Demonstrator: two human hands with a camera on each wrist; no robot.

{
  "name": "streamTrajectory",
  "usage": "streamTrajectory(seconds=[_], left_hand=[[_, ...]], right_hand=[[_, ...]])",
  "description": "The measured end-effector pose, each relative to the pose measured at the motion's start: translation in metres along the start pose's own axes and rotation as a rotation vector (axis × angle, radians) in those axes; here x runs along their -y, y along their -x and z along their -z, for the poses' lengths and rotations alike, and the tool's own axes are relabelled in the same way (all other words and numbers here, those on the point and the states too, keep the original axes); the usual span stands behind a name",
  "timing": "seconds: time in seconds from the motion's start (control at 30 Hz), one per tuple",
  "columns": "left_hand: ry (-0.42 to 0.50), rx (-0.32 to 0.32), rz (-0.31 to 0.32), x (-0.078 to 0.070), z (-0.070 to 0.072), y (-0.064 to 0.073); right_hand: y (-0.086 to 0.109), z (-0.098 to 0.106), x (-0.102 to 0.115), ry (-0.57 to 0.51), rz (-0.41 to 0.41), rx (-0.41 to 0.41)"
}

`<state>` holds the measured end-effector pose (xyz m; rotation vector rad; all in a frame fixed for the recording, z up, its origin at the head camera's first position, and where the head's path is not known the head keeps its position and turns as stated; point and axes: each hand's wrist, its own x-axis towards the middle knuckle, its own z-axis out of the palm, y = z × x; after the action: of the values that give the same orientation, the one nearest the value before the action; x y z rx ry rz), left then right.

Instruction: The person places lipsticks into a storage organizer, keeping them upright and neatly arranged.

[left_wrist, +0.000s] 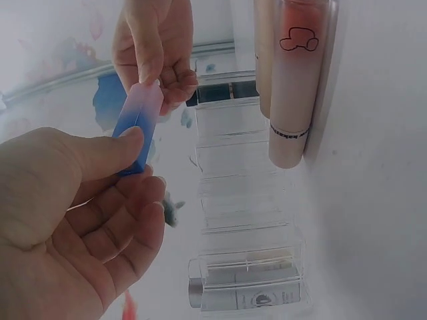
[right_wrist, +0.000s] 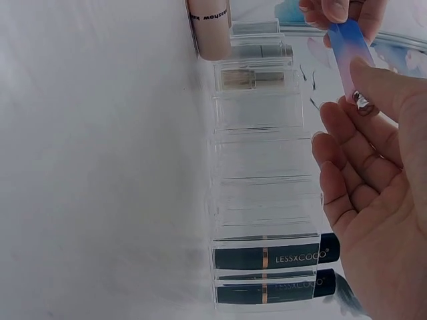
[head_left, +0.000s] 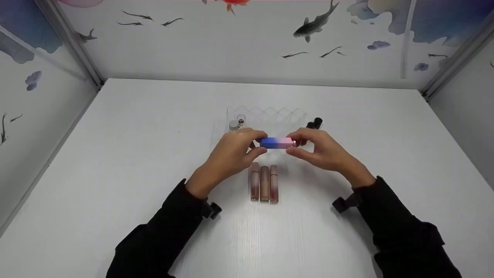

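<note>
- Left hand [head_left: 234, 152]: a blue-and-pink tube [head_left: 276, 143] is pinched by its blue end, just right of frame centre.
- Right hand [head_left: 323, 150]: the pink end is pinched.
- Three slim tubes [head_left: 264, 183] are laid side by side below centre.

Blue-pink tube [head_left: 277, 143]: smooth plastic look, soft sheen; shiny metallic tip [right_wrist: 362, 101]. Rack [right_wrist: 260, 157]: clear, glossy plastic. Black tubes [right_wrist: 239, 258]: smooth, metallic-looking bands [right_wrist: 265, 258]. Lip gloss tubes [head_left: 264, 183]: smooth, glossy. Worktop [head_left: 135, 135]: smooth, faintly grained, light sheen. Sleeves [head_left: 166, 224]: matt cloth. Corner posts [head_left: 69, 42]: dull grey metal.
</note>
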<state>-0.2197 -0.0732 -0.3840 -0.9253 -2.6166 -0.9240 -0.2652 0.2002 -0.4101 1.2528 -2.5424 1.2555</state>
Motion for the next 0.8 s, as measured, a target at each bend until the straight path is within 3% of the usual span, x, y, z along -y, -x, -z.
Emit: streamTrajectory(seconds=[0.23,0.6,0.8], left_hand=[[0.045,0.093,0.089,-0.001,-0.002,-0.002],[0.085,0.158,0.165,-0.005,-0.008,-0.001],[0.081,0.200,0.173,-0.007,-0.016,0.000]], right_hand=[[0.001,-0.001,0.001,-0.009,-0.016,0.000],[-0.002,-0.002,0.006,-0.041,0.027,0.008],[-0.001,-0.005,0.008,-0.058,0.042,0.031]])
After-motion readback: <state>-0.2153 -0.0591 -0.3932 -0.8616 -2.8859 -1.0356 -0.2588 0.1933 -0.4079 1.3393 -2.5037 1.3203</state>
